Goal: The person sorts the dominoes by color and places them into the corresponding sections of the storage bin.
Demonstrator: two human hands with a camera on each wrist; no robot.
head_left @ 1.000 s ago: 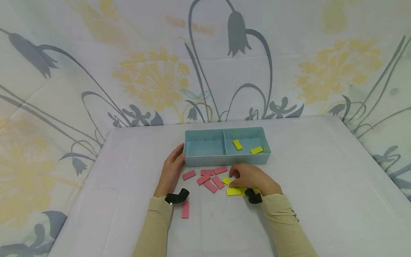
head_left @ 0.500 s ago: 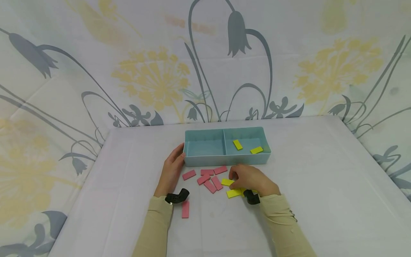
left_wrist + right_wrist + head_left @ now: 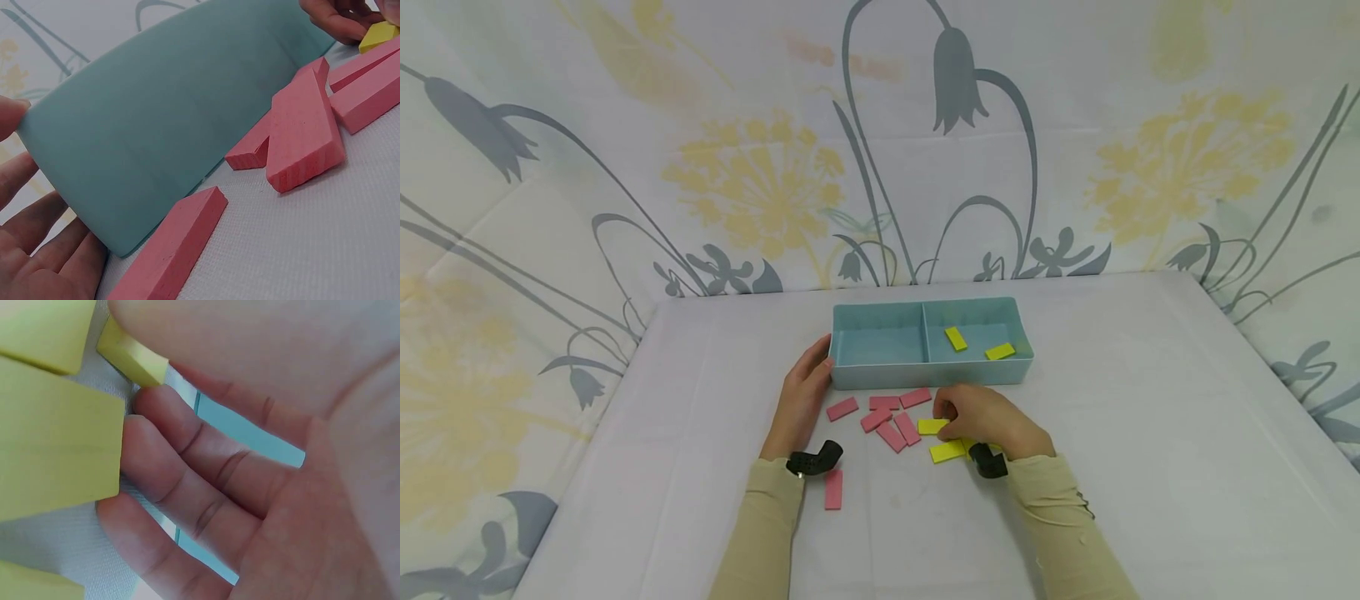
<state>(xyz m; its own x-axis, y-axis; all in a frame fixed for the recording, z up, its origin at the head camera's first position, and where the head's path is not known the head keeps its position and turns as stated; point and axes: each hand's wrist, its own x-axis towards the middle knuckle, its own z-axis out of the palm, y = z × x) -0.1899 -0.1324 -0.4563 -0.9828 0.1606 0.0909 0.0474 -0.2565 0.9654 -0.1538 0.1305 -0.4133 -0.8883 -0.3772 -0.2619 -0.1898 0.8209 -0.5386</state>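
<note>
A yellow block (image 3: 932, 426) is lying flat on the white tablecloth (image 3: 1150, 467), just in front of the blue tray (image 3: 925, 374), and the right hand (image 3: 988, 419) is closing on it: the fingertips (image 3: 140, 434) are curling down against the block's right end, with the thumb meeting its edge from above in the right wrist view. The pinch is looking only partly made; the block is not appearing lifted off the cloth, though I cannot tell whether it is fully gripped. A second yellow block (image 3: 947, 451) is lying just beside the hand's near side, and more yellow is peeking out beneath the wrist.

The left hand (image 3: 803, 398) is resting with relaxed, nearly straight fingers (image 3: 22, 181) against the tray's left front corner, steadying it and gripping nothing. Between the two hands, five pink blocks (image 3: 891, 414) are lying scattered and partly overlapping, and a single pink block (image 3: 832, 489) is sitting apart, near the left sleeve.

In the tray, the right compartment is holding two yellow blocks (image 3: 976, 344), while the left compartment is holding none.

Judging from this, the step in hand is picking a yellow piece for the right compartment. The next move is calling for a firmer pinch, a lift clear of the tray's front wall, and a release beside the two yellows, without nudging the neighbouring pink pieces.
</note>
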